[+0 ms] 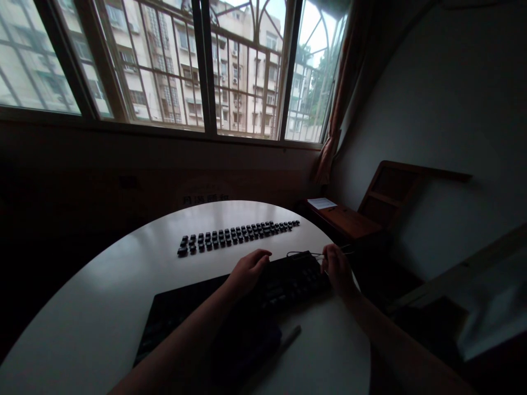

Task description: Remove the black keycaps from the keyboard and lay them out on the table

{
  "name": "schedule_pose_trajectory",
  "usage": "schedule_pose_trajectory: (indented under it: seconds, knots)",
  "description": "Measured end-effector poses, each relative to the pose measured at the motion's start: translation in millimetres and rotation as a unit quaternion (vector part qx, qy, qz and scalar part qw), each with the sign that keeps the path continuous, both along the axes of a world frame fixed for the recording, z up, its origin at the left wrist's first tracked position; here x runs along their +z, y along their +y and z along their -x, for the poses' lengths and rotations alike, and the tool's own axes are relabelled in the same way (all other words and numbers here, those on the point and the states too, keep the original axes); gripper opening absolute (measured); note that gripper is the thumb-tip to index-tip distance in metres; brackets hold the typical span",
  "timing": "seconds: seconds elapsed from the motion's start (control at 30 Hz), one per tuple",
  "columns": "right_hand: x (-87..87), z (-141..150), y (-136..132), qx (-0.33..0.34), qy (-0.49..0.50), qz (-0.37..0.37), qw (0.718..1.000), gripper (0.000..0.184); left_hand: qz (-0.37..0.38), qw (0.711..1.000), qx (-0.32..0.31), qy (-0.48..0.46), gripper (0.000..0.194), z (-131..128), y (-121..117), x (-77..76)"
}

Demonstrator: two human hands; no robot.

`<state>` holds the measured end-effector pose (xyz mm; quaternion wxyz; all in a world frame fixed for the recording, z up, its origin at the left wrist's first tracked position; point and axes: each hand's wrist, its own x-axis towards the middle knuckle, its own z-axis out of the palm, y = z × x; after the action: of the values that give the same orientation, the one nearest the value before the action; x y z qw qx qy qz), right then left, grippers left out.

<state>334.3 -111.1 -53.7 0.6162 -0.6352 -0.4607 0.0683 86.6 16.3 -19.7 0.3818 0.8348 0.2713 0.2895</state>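
A black keyboard lies at a slant on the white round table, partly covered by my forearm. Over its middle, near the far edge, is my left hand, its fingers curled and close together; what they hold, if anything, is hidden. My right hand is closed beside the keyboard's right end, close to a thin cable; I cannot make out anything in its fingers. Beyond the keyboard, several black keycaps stand in long rows.
A dark bluish object and a grey stick-like thing lie on the near side of the table. To the right are a brown wooden chair with white paper and a pale wall. A barred window is ahead.
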Motion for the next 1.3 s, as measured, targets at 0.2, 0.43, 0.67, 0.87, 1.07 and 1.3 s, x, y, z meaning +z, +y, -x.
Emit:
schedule_pose_trajectory:
  seconds: [0.2, 0.43, 0.67, 0.87, 1.07, 1.3]
  knots:
    - [29.4, 39, 0, 0.196, -0.173, 0.042, 0.964, 0.017, -0.013, 1.000, -0.018, 0.002, 0.039, -1, 1, -0.5]
    - [31.5, 78, 9, 0.333, -0.153, -0.013, 0.930, 0.014, -0.012, 0.999, -0.034, -0.011, 0.035, -1, 1, -2.7]
    - [28.6, 84, -1, 0.290, -0.209, -0.039, 0.933, 0.016, -0.007, 0.999, -0.038, -0.002, 0.030, -1, 1, -3.0]
    - [29.6, 87, -4, 0.235, -0.294, -0.046, 0.925, 0.016, -0.008, 0.999, -0.031, 0.006, 0.029, -2, 2, -4.4]
    - [26.9, 74, -4, 0.128, -0.349, -0.046, 0.927, 0.017, -0.020, 0.999, -0.029, -0.006, 0.028, -1, 3, -4.6]
    - [32.0, 74, 3, 0.120, -0.431, -0.031, 0.894, 0.023, -0.001, 0.997, -0.072, -0.019, 0.028, 1, 0, -0.8]
